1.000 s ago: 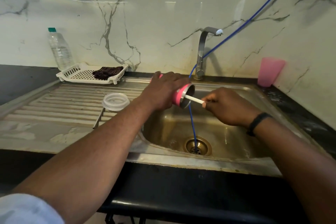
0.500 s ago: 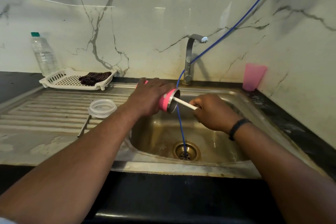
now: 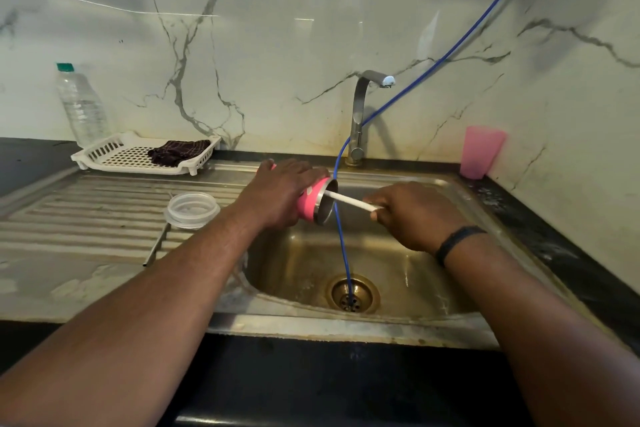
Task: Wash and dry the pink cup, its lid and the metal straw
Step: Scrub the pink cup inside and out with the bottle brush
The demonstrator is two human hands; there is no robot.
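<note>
Since the moment before, your right hand [image 3: 412,215] has drawn the white brush handle [image 3: 349,200] a little outward. Your left hand [image 3: 284,192] grips the pink cup [image 3: 311,204] sideways over the sink [image 3: 450,319]. Turn the cup while scrubbing inside.

The steel drainboard [image 3: 86,211] carried a clear lid [image 3: 192,210], a metal straw [image 3: 156,244] and a white tray [image 3: 138,158].

Stained, dull steel sink [image 3: 408,317]; glossy marble-look wall [image 3: 277,55]; pink cup [image 3: 313,199], shiny metal rim; clear plastic lid [image 3: 191,206]; slotted white plastic tray [image 3: 104,158].
</note>
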